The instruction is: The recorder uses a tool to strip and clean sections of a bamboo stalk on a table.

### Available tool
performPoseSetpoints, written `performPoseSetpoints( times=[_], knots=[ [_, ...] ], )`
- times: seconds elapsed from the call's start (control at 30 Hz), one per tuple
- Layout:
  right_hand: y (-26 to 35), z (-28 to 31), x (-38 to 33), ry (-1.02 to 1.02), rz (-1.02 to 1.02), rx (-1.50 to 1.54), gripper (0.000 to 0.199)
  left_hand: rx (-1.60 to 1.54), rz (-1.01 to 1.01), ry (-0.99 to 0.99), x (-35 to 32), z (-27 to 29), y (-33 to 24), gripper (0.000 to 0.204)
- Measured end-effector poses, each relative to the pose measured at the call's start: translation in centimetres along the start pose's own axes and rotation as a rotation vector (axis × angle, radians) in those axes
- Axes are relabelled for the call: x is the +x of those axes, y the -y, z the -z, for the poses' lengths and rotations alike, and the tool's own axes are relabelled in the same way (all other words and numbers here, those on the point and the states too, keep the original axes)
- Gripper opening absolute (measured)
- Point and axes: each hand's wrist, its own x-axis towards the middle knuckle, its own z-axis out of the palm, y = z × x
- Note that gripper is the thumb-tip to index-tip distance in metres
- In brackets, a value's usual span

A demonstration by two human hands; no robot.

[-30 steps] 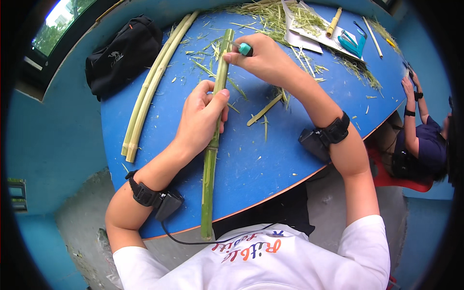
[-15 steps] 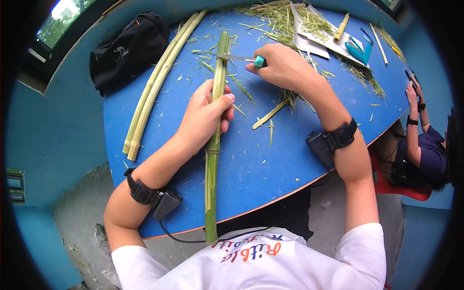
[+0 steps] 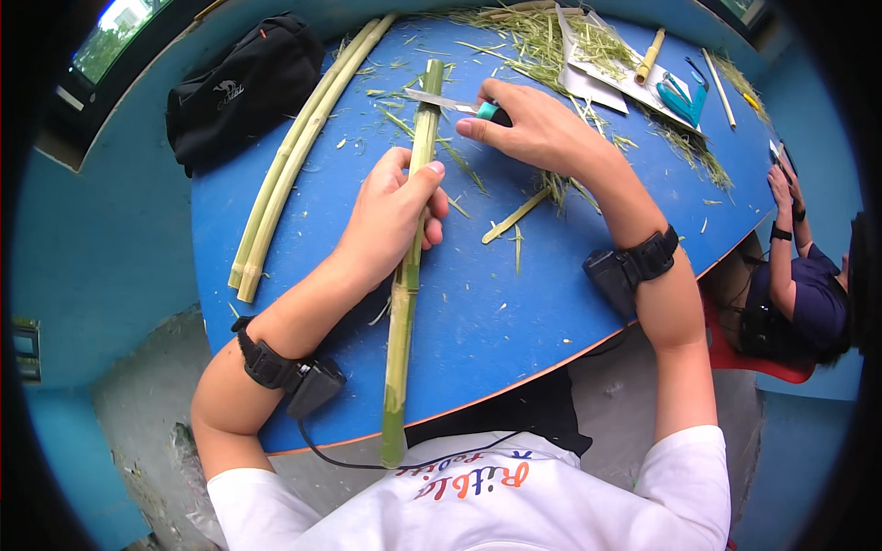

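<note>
A blue desk with a curved edge fills the middle of the room, plant shavings strewn over its far side; two pale stalks lie side by side at the left. The green stalk lies in front of the person, its long axis running away from the shirt with the far end leaning slightly right; its near end reaches past the desk's edge. The left hand is wrapped around its upper half, thumb on top, fingertips curling out on the right; the right hand grips the knife by its handle, just right of the far end and nearer to it than the left; the blade crosses the stalk almost squarely, edge contact too fine to tell; the right elbow is bent, the forearm angling inward.
</note>
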Motion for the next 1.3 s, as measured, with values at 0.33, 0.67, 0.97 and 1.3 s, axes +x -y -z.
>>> performPoseSetpoints(
  times=[0.33, 0.67, 0.97, 1.3],
  knots=[
    [0.8, 0.3, 0.2, -0.001, 0.141, 0.142, 0.050, 0.028, -0.035, 0.113, -0.2, 0.4, -0.8, 0.017],
    [2.0, -0.7, 1.0, -0.037, 0.132, 0.049, 0.048, -0.012, 0.040, 0.101, -0.5, 1.2, -1.6, 0.011],
    [-1.4, -0.8, 3.4, -0.346, -0.190, -0.138, 0.047, 0.030, 0.062, 0.166, -1.5, 1.3, -2.2, 0.013],
    [3.1, 1.0, 0.7, 0.089, -0.050, 0.115, 0.053, -0.416, 0.122, 0.286, 0.0, 3.4, -1.5, 0.010]
  ],
)
